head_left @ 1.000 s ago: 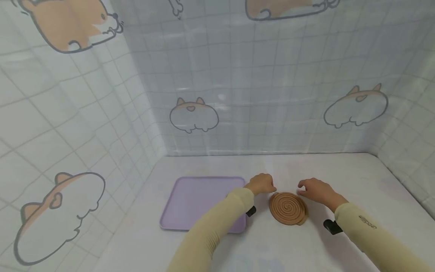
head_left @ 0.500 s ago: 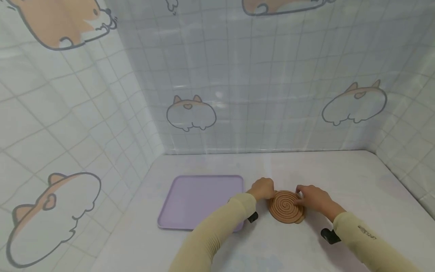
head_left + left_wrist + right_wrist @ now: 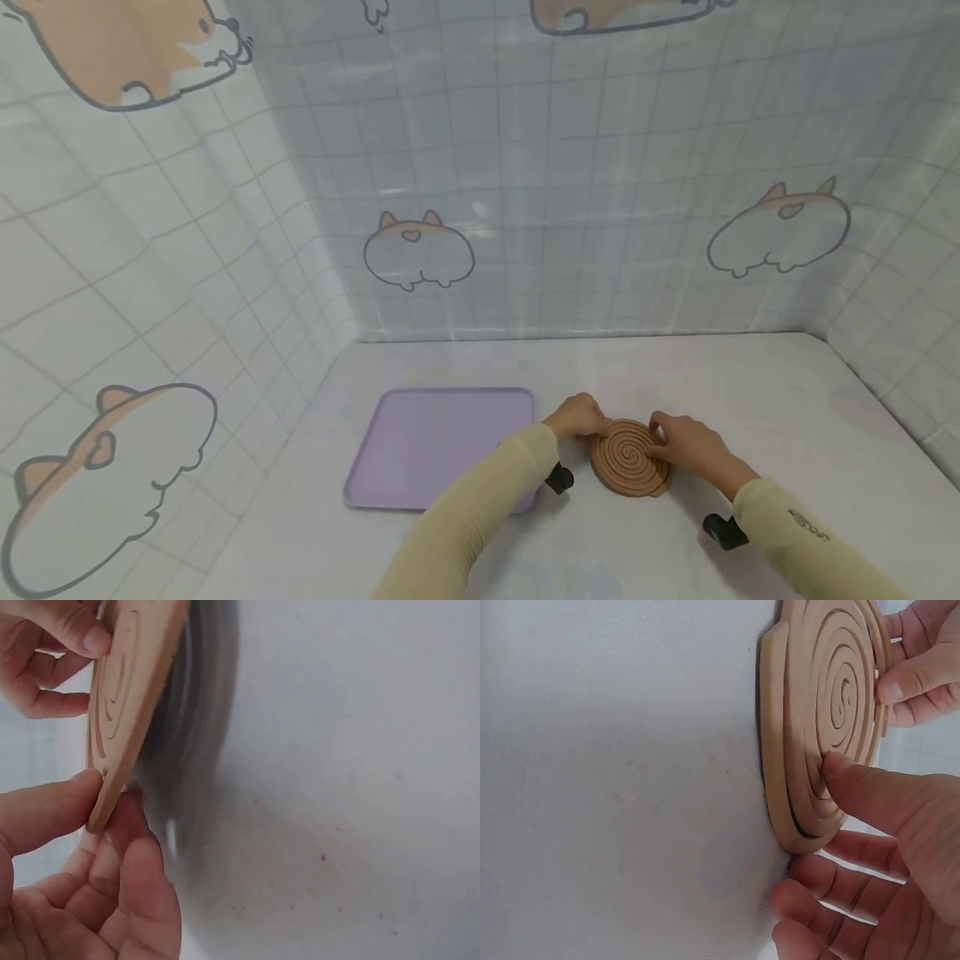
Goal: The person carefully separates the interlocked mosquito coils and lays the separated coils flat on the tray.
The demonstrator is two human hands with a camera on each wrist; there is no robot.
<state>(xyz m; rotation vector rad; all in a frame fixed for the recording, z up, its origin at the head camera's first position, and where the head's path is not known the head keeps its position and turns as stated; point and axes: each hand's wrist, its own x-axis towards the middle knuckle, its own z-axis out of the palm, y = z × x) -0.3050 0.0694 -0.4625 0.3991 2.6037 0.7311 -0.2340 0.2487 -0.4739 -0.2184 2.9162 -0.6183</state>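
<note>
A round, light-brown wooden trivet (image 3: 624,471), cut in a spiral, lies to the right of centre in the head view. My left hand (image 3: 577,415) pinches its far left edge, thumb on the upper face and fingertips at the underside, as the left wrist view shows. From the right, my right hand (image 3: 693,446) grips the rim. In the right wrist view its thumb (image 3: 859,787) presses on the spiral grooves, while its fingers (image 3: 840,892) curl at the edge. The trivet (image 3: 139,682) casts a dark shadow on the table surface in the left wrist view.
A shallow purple tray (image 3: 367,450) stands on the white table (image 3: 600,550), left of the trivet and partly behind my left sleeve. Behind and at both sides rise walls (image 3: 600,250) of white grid-patterned sheet with cartoon dogs.
My right hand has come in from beside the trivet and now grips its right rim. My left hand has lowered slightly onto the left edge and pinches it.
</note>
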